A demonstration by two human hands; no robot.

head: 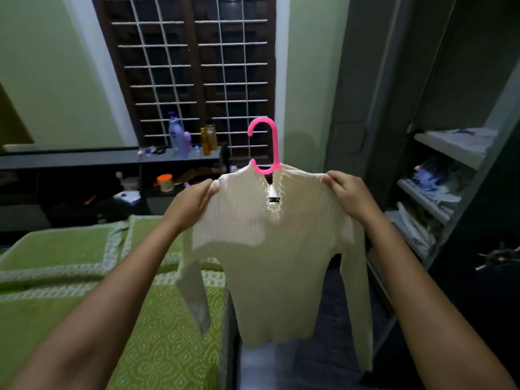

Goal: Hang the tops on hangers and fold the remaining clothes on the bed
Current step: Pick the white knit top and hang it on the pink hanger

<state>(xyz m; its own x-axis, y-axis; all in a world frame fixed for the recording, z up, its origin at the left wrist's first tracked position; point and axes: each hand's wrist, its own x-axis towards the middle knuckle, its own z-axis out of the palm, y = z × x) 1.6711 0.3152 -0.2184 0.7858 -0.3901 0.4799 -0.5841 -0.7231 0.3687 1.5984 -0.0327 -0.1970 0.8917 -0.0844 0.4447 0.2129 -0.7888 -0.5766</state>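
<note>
Both hands — left hand (194,199), right hand (347,194) — pinch the cream top (270,263) at its shoulders, each grip squaring it on the pink hanger (266,144); hems clear the bed (84,277).

A home bedroom is showing here: a bed (70,277) in a green patterned cover is filling the lower left, toiletry bottles (180,136) are standing beneath a barred window (194,66), and wardrobe shelves (439,192) are holding folded clothes at the right.
</note>
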